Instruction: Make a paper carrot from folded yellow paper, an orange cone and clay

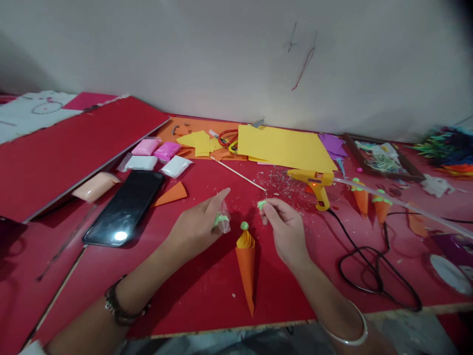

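My left hand [197,224] holds a small clear packet [223,222] with light green clay in it, its index finger stretched out. To its right, my right hand [283,224] pinches a small bit of light green clay [261,204] between thumb and finger. Between and below the hands an orange paper cone [247,271] lies on the red table, its tip toward the front edge. Yellow paper [245,240] fills the cone's wide end, and a green ball [244,225] sits at its top. Neither hand touches the cone.
A black phone [125,207] and clay packets [141,162] lie left. Behind are yellow sheets [288,148], red-handled scissors [226,138] and a thin stick [238,173]. At right are a yellow glue gun [314,185], its black cable [373,264], and two finished-looking cones [361,201].
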Demonstrator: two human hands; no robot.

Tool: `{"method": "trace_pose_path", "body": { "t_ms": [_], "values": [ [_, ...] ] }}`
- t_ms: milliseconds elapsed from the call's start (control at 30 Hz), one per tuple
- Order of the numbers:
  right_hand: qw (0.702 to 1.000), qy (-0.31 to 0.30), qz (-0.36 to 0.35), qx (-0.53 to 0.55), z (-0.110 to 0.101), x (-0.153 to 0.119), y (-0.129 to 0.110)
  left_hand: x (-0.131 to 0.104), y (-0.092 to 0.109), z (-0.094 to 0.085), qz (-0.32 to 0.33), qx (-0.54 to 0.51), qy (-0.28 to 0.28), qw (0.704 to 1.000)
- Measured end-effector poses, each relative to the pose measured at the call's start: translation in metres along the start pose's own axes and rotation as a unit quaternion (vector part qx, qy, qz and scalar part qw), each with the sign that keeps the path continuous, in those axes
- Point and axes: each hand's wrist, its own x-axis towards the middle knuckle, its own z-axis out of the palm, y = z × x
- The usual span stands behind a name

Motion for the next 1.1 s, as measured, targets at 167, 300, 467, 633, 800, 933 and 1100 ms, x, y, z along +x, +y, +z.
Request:
{"method": "trace_pose_path", "body": {
  "t_ms": [167,300,467,633,800,933,1100],
  "values": [
    [0.999,0.000,0.021,0.038,-0.002,0.004,0.005,0.002,-0.017,0.003,-0.055,0.106,0.012,0.993],
    [0.998,-0.034,0.029,0.035,0.000,0.002,0.001,0.002,-0.023,0.004,-0.017,0.119,0.046,0.992],
    [0.996,-0.078,0.031,0.024,0.002,-0.001,-0.004,0.002,-0.015,0.002,0.054,0.058,0.077,0.994],
    [0.995,-0.079,0.057,0.014,0.003,-0.002,-0.006,0.002,-0.007,0.003,0.062,0.024,0.070,0.995],
    [0.996,-0.080,0.041,0.005,0.002,-0.001,-0.009,0.003,-0.008,0.004,0.050,0.008,0.064,0.997],
    [0.996,-0.083,0.022,0.006,0.001,-0.001,-0.008,0.003,-0.009,0.005,0.050,0.001,0.066,0.997],
    [0.995,-0.088,0.042,0.027,0.001,0.000,-0.005,0.003,-0.009,0.006,0.059,-0.007,0.075,0.995]
  ]
}}
